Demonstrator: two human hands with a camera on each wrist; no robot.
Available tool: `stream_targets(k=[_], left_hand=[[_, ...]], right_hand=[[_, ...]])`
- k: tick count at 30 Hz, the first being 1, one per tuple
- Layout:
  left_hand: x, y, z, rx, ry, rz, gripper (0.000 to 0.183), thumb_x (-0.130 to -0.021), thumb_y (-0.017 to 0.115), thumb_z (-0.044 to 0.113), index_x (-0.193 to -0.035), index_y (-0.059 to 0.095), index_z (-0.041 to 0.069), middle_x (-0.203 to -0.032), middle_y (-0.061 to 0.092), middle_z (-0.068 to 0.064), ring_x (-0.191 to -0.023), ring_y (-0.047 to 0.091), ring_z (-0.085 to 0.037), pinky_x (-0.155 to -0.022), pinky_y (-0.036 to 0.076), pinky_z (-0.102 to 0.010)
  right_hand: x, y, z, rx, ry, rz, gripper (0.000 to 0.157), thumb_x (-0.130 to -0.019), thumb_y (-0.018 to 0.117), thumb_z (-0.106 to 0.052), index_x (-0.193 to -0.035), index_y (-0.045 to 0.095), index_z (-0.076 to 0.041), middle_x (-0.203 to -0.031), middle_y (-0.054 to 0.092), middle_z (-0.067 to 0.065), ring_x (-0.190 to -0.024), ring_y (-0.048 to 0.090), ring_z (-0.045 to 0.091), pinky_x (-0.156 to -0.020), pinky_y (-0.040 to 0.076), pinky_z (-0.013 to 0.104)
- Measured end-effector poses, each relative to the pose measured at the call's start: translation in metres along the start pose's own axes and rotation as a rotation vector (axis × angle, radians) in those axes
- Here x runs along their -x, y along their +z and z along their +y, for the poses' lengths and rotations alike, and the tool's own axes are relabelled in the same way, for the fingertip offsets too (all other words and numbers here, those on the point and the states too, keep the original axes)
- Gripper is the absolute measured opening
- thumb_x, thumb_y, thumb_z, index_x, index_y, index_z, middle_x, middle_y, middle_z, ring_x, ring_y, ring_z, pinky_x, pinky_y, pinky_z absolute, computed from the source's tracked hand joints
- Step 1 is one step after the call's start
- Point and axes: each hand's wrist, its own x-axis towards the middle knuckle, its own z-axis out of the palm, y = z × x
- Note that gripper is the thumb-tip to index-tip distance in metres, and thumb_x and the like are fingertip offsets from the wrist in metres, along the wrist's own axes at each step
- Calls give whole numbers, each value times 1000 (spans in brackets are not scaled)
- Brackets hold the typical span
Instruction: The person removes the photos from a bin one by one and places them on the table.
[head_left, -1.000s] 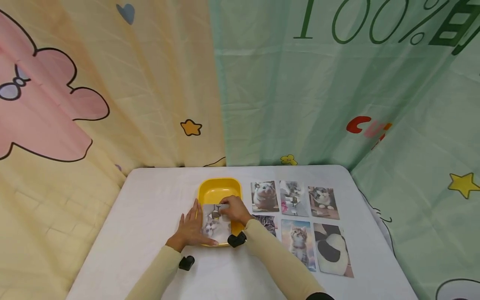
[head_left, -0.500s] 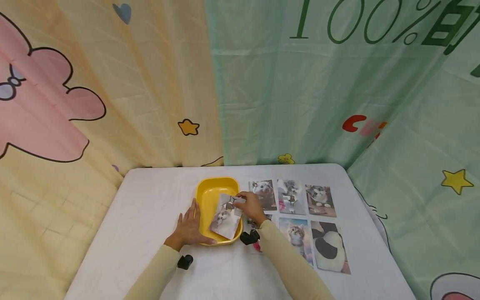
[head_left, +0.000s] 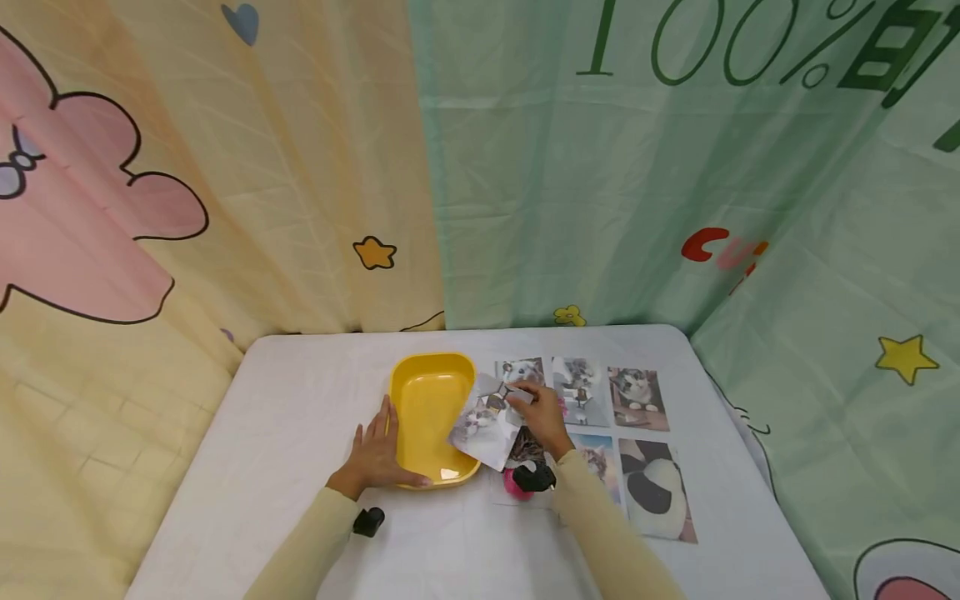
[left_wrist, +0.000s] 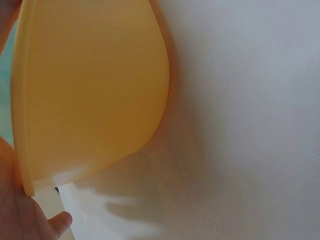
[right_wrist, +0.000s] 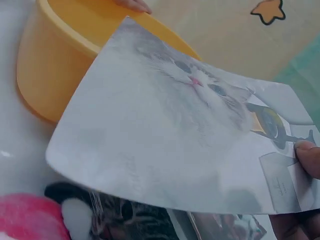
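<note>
My right hand (head_left: 543,415) pinches one end of a photo card (head_left: 483,421) between thumb and fingers. The card shows a pale cat's face and is tilted, overlapping the right rim of a yellow tub (head_left: 435,417) in the head view. From the right wrist, the card (right_wrist: 165,125) bows slightly, and the thumb (right_wrist: 307,157) lies on its printed side. My left hand (head_left: 375,454) rests with spread fingers against the tub's left side and near corner. In the left wrist view, the palm (left_wrist: 17,215) meets the rim of the tub (left_wrist: 95,90).
Several animal photo cards lie in two rows on the white-covered table (head_left: 300,400), among them a cat card (head_left: 637,398) and a black-and-white animal card (head_left: 656,492). Below the held card is a tabby card (head_left: 525,450). Printed curtains (head_left: 562,208) hang behind the table.
My right hand has moved right with the cat card, lifting it out of the tub and over the cards beside it. The left hand stays at the tub.
</note>
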Motion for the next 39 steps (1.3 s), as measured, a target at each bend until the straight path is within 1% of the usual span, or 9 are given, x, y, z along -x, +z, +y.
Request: stream_targets(k=[5,12,18,26,28,30,32,35,39], left_hand=[[-1,-2,2,5,3,-1,150,-53,81,69,-149,-4,-10,-158,-14,-21,-142,14,-45,-112,4,-63],[0,-1,2,11,-14,-26,151,-53,81,70,-149,-4,-10,-158,-15,-22,-142,13,-45,-112,3,-63],[1,-2,4,21,-22,-34,152,-52,81,70,-149,-5,-9,-158,-16,-21,-142,12,-44,-113,1,-62],[0,-1,3,16,-24,-29,151,-52,81,69,-149,-4,-9,-158,-15,-21,-142,13,-45,-113,1,-62],[-1,-1,4,14,-33,-37,152,-52,81,70,-150,-5,-8,-158,-16,-20,-142,12,-45,-113,0,-62],[-1,0,3,12,-36,-42,152,-52,80,71,-150,-6,-8,-158,-17,-20,-142,11,-45,-113,0,-62],[-2,0,3,7,-39,-48,152,-52,80,72,-150,-7,-8,-158,-17,-19,-143,11,-44,-113,0,-62],[-2,0,4,-1,-35,-44,152,-52,80,71,-150,-6,-8,-158,-16,-20,-142,12,-45,-113,1,-62],[-2,-2,4,-21,-31,-43,152,-53,79,72,-150,-6,-8,-158,-16,-21,-142,12,-44,-113,3,-62]], right_hand=[[6,-33,10,-48,60,35,31,-89,70,-18,-115,66,0,-110,64,16,-49,28,8,-51,34,25],[18,-86,23,-23,199,44,34,-89,71,-21,-115,64,-1,-67,49,2,-52,31,12,-55,37,29],[30,-136,46,-8,244,99,38,-91,69,-18,-120,60,6,-56,32,-5,-50,26,9,-51,33,25],[48,-206,70,-24,280,117,43,-92,67,-22,-119,56,9,-77,58,-11,-70,49,5,-64,45,23],[51,-226,77,30,300,99,41,-92,67,-26,-117,57,6,-77,58,-7,-70,49,10,-62,45,26],[54,-247,84,116,328,52,46,-93,65,-31,-119,56,6,-96,63,7,-88,56,21,-72,47,34],[58,-268,91,216,363,-3,54,-94,63,-38,-123,53,7,-119,55,24,-110,51,38,-83,46,46],[63,-297,100,314,406,-96,66,-95,58,-44,-130,45,10,-147,24,36,-131,24,55,-95,35,64],[68,-324,114,403,442,-153,67,-96,57,-43,-129,44,13,-144,22,41,-128,24,60,-97,31,69]])
